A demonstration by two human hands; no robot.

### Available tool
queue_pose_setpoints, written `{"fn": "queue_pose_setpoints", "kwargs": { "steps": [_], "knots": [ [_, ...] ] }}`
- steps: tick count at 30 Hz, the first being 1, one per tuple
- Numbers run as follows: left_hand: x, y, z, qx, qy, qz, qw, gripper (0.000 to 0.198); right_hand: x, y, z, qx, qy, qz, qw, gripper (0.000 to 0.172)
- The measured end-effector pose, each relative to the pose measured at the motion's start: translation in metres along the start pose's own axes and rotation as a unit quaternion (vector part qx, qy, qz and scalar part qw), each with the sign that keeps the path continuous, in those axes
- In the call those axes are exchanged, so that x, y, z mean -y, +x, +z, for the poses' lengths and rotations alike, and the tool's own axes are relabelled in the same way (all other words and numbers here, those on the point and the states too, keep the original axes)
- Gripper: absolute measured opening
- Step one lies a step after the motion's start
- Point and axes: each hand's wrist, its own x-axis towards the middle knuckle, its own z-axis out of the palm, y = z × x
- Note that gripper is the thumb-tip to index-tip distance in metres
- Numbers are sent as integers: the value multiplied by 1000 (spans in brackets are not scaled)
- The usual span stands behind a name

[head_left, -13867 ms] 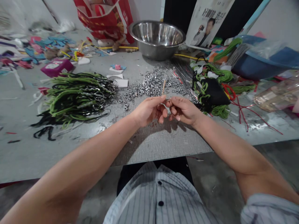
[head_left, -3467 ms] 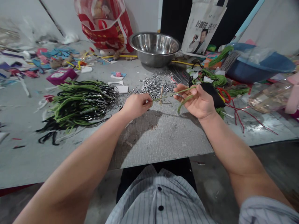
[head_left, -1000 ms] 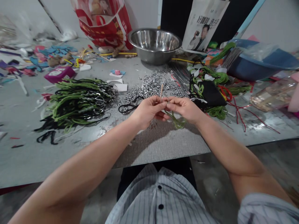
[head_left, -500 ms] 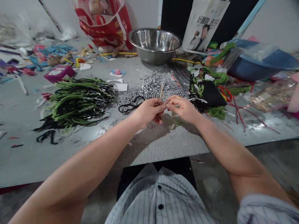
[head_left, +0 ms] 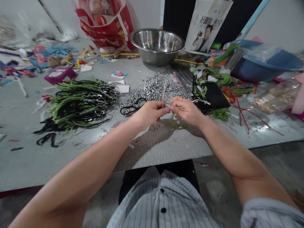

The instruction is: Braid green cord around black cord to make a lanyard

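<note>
My left hand (head_left: 152, 113) is closed in a pinch, and a thin wooden stick (head_left: 164, 92) stands up from behind its fingers. Its fingertips meet those of my right hand (head_left: 186, 109), which is pinched too and wears a ring. A green cord (head_left: 172, 117) hangs from the right fingertips and loops below both hands. The small piece between the fingertips is mostly hidden. Just beyond the hands lies a heap of small silver metal rings (head_left: 154, 87), and a black cord loop (head_left: 130, 109) rests left of my left hand.
A pile of green and black cords with metal clasps (head_left: 80, 103) lies left. Behind stand a steel bowl (head_left: 158, 47) and a red bag (head_left: 104, 28). On the right are green cord bundles (head_left: 223, 79), red cords (head_left: 247, 110), a blue basin (head_left: 266, 63) and a clear bottle (head_left: 275, 96).
The green cord below the hands shows more clearly now, looping under the right fingertips. My left hand's lower fingers have tucked in. Both hands stay almost in the same place.
</note>
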Motion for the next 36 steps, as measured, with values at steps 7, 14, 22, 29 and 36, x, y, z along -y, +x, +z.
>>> {"fn": "queue_pose_setpoints", "kwargs": {
  "steps": [7, 14, 22, 29, 36],
  "knots": [
    [-6, -2, -4, -3, -117, 56, 991, 23, -5, -3, 8, 66, 254, 144, 954, 40],
    [-10, 0, -15, -36, -219, 49, 974, 25, -3, -5, 10, 189, 371, 193, 888, 35],
    [-10, 5, -24, -17, -322, 33, 946, 22, -7, -6, 7, 196, 384, 251, 867, 30],
    [-13, 4, -25, -61, -327, 31, 942, 21, -6, -6, 8, 224, 359, 270, 865, 32],
    [-15, 4, -28, -76, -332, 50, 939, 19, -5, -7, 5, 244, 332, 263, 872, 37]
  ]
}}
